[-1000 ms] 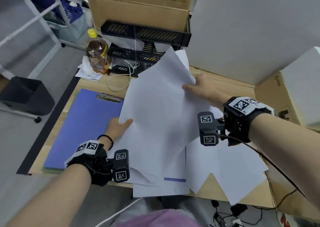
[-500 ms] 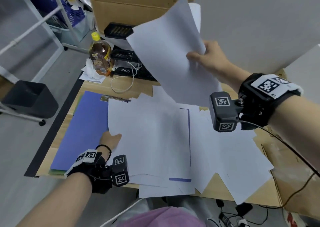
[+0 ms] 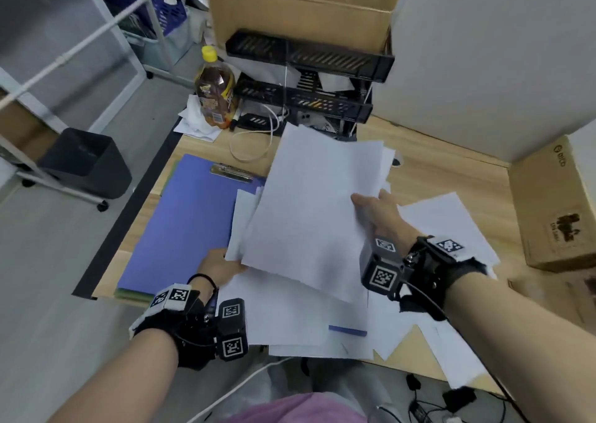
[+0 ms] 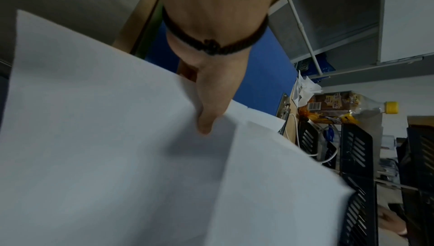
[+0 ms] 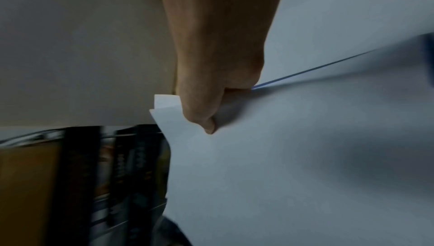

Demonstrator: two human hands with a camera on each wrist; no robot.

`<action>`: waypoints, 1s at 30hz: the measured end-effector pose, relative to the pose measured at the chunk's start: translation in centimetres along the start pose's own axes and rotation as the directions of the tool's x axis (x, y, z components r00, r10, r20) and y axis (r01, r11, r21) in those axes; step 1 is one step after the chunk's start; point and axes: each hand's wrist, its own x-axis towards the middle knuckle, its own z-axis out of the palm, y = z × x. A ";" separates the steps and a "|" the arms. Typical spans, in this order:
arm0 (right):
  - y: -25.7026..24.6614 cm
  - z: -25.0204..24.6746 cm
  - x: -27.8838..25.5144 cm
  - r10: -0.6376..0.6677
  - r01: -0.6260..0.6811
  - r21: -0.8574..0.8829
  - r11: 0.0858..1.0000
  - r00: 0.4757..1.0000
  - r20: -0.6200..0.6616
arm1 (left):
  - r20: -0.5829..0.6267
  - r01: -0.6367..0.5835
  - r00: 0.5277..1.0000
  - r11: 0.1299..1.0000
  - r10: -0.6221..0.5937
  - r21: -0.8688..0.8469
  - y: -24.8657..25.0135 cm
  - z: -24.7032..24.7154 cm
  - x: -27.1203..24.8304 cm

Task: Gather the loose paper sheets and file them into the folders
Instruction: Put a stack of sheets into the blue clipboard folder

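Several paper sheets (image 3: 309, 216) lowered back from half a second ago, pinched by right hand (image 3: 380, 211) and left hand (image 3: 219, 266) (gathering, folder (image 3: 183, 226) unfilled).

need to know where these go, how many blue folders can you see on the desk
2. One blue folder lies open at the desk's left, by the left hand. A second folder shows only a blue edge under the loose sheets. More may be hidden.

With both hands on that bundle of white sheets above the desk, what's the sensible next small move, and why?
Probably square the held sheets into an even stack. The right hand pinches one edge and the left hand holds the opposite corner, yet the sheet edges sit fanned and staggered. The blue clipboard folder lies flat just left, ready afterwards.
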 end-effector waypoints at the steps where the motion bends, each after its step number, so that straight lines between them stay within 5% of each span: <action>1: 2.6 0.2 0.1 0.071 -0.071 -0.027 0.997 0.997 -0.002 | -0.007 0.007 1.000 1.000 -0.007 -0.001 -0.4 -0.1 0.0; 5: 8.1 0.7 -1.3 0.175 -0.172 -0.155 0.973 0.985 0.006 | -0.056 -0.015 0.998 0.996 0.011 -0.085 -0.3 -0.2 -0.7; 10: 6.9 1.0 -1.9 0.182 -0.174 -0.124 0.977 0.982 0.050 | -0.110 -0.044 0.994 0.982 0.024 -0.183 0.6 -0.4 -1.0; 17: 4.4 4.1 -2.3 0.217 -0.200 -0.084 0.976 0.915 0.340 | -0.080 -0.061 0.996 0.972 0.044 -0.228 1.8 0.2 -0.4; 22: 8.2 1.1 -0.8 0.370 -0.344 -0.168 0.924 0.915 0.161 | -0.073 -0.004 0.997 0.984 -0.009 -0.180 1.7 0.0 0.5; 30: 9.8 1.2 0.0 0.433 -0.426 -0.077 0.901 0.880 0.195 | 0.066 -0.015 0.997 0.987 0.026 -0.160 2.2 1.5 0.2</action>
